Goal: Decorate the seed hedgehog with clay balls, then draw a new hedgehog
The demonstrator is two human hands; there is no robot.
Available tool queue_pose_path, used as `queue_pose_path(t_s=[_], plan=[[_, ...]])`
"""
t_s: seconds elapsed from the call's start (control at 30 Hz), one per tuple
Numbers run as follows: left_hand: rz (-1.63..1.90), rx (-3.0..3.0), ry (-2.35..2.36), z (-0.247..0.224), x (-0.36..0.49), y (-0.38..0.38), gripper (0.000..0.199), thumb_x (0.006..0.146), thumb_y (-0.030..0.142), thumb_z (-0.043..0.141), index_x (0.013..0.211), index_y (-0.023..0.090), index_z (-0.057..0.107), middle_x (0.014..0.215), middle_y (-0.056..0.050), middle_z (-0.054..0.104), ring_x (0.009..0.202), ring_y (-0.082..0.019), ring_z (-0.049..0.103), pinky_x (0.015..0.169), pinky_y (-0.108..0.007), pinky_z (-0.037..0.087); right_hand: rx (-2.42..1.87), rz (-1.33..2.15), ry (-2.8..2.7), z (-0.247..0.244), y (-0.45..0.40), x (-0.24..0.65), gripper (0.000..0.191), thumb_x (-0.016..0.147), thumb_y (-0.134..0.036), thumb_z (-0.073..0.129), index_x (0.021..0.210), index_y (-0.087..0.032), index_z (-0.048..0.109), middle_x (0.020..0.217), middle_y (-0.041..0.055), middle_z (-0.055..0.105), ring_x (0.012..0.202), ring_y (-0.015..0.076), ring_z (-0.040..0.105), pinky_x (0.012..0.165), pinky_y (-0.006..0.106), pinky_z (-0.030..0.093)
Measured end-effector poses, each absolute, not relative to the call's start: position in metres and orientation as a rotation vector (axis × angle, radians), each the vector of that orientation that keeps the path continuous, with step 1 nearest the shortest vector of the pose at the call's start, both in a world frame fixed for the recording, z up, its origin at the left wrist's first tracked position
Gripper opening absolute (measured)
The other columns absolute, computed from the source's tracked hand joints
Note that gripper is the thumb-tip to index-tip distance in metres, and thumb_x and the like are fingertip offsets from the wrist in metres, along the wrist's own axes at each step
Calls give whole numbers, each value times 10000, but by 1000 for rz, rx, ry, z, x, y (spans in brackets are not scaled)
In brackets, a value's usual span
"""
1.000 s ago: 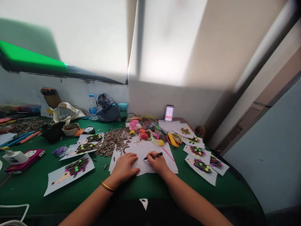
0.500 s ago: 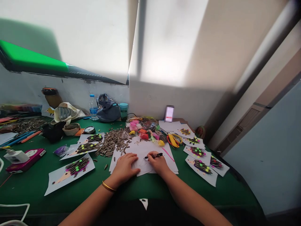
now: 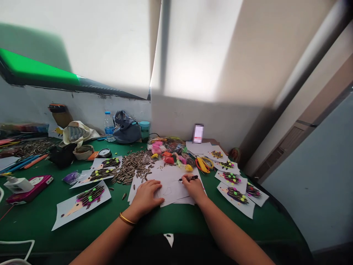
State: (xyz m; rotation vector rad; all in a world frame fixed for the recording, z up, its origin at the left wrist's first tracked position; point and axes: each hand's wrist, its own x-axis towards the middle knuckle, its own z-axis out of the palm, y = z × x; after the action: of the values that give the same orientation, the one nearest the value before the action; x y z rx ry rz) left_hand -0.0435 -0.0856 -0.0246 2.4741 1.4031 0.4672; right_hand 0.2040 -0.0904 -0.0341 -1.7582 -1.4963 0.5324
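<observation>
Right hand (image 3: pixel 193 187) clenched on a black marker (image 3: pixel 190 178), tip over a white paper stack (image 3: pixel 171 180) near the front edge of the green table (image 3: pixel 165 217). Left hand (image 3: pixel 146 197) released, flat on the stack. Sunflower seeds (image 3: pixel 129 167) just left; hedgehog collage sheets (image 3: pixel 235 195) right.

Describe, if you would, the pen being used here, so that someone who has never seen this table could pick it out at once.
On the green-covered table, find the white paper sheets at the front centre. The right hand rests on them, and the black marker is the pen gripped in it, the only one held in a hand.
</observation>
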Motion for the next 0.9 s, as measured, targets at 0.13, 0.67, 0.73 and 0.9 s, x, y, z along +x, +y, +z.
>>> queue_pose_path(t_s=[0.13, 0.67, 0.73, 0.9], plan=[[473, 2470, 1395, -24, -44, -86, 537, 675, 434, 719, 1182, 276, 644, 1341, -21, 582, 1280, -277, 453, 1073, -417, 316, -1817, 512, -1468, -33, -93, 213, 245, 841, -368, 456, 830, -235, 661, 783, 4, 704, 753, 180, 627, 622, 251, 402], [490, 2459, 1383, -21, -42, -88, 507, 696, 433, 701, 1173, 269, 646, 1337, -30, 584, 1280, -275, 450, 1084, -414, 301, -1656, 530, -1302, -19, -116, 216, 261, 815, -366, 432, 755, -211, 634, 641, 8, 631, 643, 190, 582, 605, 267, 427], [509, 2462, 1394, -22, -41, -89, 472, 732, 467, 668, 1158, 265, 650, 1327, -35, 590, 1273, -273, 456, 1078, -418, 304, -1545, 594, -1315, -16, -120, 209, 272, 824, -387, 440, 768, -202, 632, 655, 17, 637, 653, 188, 588, 625, 267, 446], [518, 2489, 1404, -25, -41, -90, 514, 725, 542, 668, 1159, 267, 636, 1349, -35, 570, 1281, -281, 443, 1058, -432, 318, -1468, 805, -1448, -22, -127, 194, 244, 812, -400, 492, 780, -206, 636, 670, 5, 657, 678, 182, 615, 634, 263, 462]])
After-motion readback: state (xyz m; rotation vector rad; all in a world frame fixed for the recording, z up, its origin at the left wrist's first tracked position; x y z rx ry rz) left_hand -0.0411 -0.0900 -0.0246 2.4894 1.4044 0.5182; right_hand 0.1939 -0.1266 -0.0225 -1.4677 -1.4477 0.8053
